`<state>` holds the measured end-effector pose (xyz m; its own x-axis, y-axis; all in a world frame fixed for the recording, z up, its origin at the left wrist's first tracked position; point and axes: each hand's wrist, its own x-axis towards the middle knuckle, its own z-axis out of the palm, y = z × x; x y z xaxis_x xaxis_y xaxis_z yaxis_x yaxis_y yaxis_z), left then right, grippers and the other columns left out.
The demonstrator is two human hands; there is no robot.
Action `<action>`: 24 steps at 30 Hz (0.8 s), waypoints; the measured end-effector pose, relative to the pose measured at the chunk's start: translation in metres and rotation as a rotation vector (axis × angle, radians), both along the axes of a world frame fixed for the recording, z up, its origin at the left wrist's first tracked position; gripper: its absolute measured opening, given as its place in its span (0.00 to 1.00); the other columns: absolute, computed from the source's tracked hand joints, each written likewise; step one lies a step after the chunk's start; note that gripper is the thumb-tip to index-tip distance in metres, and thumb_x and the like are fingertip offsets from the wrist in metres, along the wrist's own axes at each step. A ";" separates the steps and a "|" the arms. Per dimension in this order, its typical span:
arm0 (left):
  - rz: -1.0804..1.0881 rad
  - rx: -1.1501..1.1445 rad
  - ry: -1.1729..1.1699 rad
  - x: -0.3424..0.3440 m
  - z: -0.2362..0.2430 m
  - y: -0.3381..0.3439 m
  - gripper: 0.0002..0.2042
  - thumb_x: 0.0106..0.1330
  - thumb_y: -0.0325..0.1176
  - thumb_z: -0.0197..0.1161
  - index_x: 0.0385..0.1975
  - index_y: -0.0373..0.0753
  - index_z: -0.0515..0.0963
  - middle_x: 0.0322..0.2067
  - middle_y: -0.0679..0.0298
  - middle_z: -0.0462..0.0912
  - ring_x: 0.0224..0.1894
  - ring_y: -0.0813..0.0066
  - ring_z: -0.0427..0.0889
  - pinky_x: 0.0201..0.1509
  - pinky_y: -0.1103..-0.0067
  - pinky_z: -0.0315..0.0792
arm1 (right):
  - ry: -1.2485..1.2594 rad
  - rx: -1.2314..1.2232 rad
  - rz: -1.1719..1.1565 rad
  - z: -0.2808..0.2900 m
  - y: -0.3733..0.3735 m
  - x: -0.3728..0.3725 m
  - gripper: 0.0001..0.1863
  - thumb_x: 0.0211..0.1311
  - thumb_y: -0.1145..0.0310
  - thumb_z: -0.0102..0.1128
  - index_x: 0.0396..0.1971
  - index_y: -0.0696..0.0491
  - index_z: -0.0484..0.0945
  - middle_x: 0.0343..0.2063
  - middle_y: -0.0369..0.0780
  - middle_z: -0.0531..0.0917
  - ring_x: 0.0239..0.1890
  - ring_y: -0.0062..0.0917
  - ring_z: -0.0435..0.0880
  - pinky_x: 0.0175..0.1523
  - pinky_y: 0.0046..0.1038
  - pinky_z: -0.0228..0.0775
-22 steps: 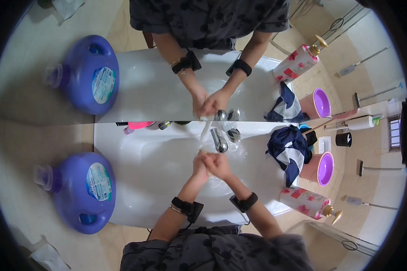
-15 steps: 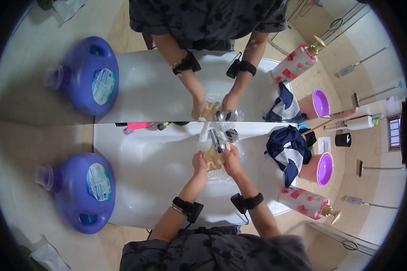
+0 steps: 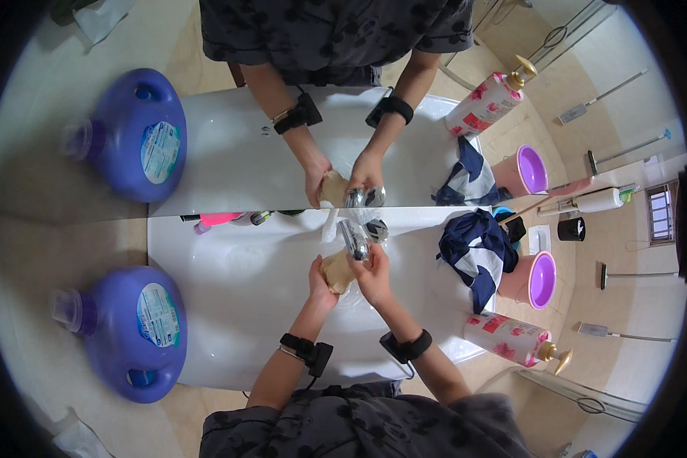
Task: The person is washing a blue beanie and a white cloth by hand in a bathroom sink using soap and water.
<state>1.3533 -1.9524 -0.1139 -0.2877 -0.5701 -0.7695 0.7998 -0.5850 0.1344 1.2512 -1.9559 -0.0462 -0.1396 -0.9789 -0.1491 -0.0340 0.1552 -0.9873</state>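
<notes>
Over the white washbasin [image 3: 237, 305], my left hand [image 3: 323, 285] is wrapped round the left side of a bunched, wet beige cloth [image 3: 338, 272]. My right hand [image 3: 372, 276] curls against the cloth's right side, just under the chrome faucet [image 3: 354, 240]; its thumb lies close to the spout and hides part of the cloth. Both hands and the cloth appear again in the mirror above. Black bands with small boxes are strapped on both wrists. Some water shows in the basin below the hands.
A big purple detergent jug [image 3: 133, 336] stands at the basin's left. On the right rim are dark blue and white fabric [image 3: 477, 252] and a pink-patterned pump bottle [image 3: 507, 338]. A pink bucket [image 3: 528, 281] sits beyond, on the floor. The mirror [image 3: 237, 153] rises behind the faucet.
The spread, rumpled cloth is now bunched into a more compact lump. The splashing around it has lessened. The whole view has shifted slightly.
</notes>
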 end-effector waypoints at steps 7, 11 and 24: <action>0.036 -0.285 0.262 0.000 -0.018 0.001 0.19 0.62 0.48 0.38 0.41 0.41 0.68 0.37 0.64 0.73 0.41 0.70 0.73 0.46 0.73 0.68 | 0.345 -0.324 0.102 -0.002 0.004 0.035 0.12 0.42 0.69 0.58 0.25 0.59 0.69 0.21 0.42 0.71 0.27 0.24 0.71 0.32 0.25 0.63; -0.055 -0.206 0.114 0.004 -0.030 0.006 0.14 0.62 0.45 0.41 0.35 0.42 0.69 0.33 0.67 0.73 0.39 0.73 0.74 0.42 0.75 0.69 | 0.407 -0.294 0.042 -0.014 0.007 0.045 0.07 0.43 0.71 0.52 0.19 0.59 0.69 0.18 0.48 0.69 0.23 0.44 0.69 0.28 0.36 0.61; -0.577 -0.297 0.417 0.035 0.038 -0.004 0.22 0.55 0.45 0.48 0.47 0.40 0.64 0.44 0.57 0.70 0.44 0.60 0.73 0.46 0.63 0.67 | -0.476 0.306 0.106 0.023 -0.011 0.002 0.05 0.49 0.74 0.57 0.27 0.57 0.74 0.21 0.33 0.76 0.22 0.15 0.73 0.27 0.18 0.66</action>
<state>1.3885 -1.9562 -0.0754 -0.8350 -0.4074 -0.3699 0.3979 -0.9113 0.1055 1.2529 -1.9667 -0.0234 0.1094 -0.8861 -0.4504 0.3723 0.4566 -0.8080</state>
